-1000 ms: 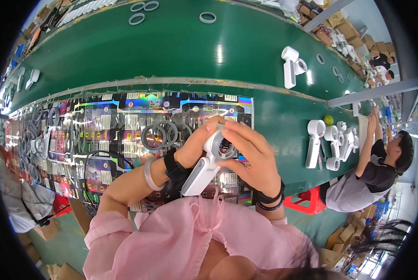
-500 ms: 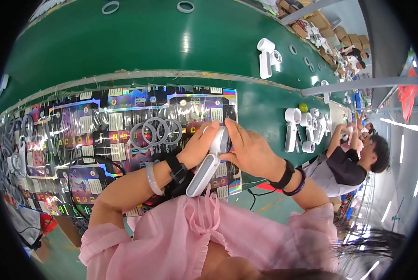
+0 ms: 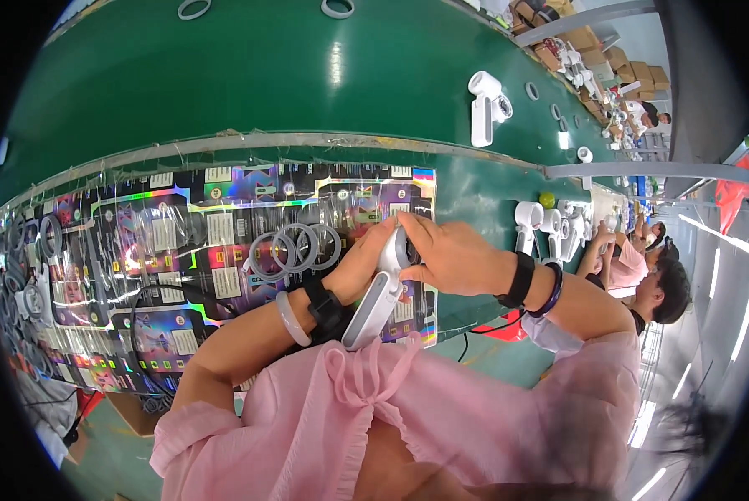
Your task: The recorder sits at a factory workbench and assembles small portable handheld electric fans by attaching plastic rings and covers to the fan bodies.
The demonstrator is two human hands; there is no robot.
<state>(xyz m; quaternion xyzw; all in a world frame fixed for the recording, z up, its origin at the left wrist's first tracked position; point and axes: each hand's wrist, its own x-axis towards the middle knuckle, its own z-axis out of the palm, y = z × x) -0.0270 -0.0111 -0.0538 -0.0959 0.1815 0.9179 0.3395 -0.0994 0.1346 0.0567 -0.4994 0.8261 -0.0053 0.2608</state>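
Note:
A white handheld fan point(image 3: 369, 312) with a long handle and a round head is in front of my chest, its handle slanting down toward me. My left hand point(image 3: 360, 265) is closed round the left side of the head. From the other side my right hand point(image 3: 462, 257) grips the head, its forefinger across the top and thumb lower down. A grey rim shows between the two hands; most of the head is hidden by fingers. Several loose grey rings point(image 3: 281, 255) lie overlapping to the left of my left hand, on a shiny printed sheet point(image 3: 170, 230).
Beyond a raised edge strip point(image 3: 324, 140) runs a green table surface point(image 3: 249, 75) with another white fan point(image 3: 483, 108). More white fans point(image 3: 528, 219) stand at right, near a co-worker point(image 3: 660, 288). Grey rings are heaped at far left. A black cable point(image 3: 134, 321) crosses the sheet.
The view has shifted slightly, so the rings and sheet sit further right in it. Both hands stay on the fan's head; my right elbow has swung outward. The co-worker at right has shifted.

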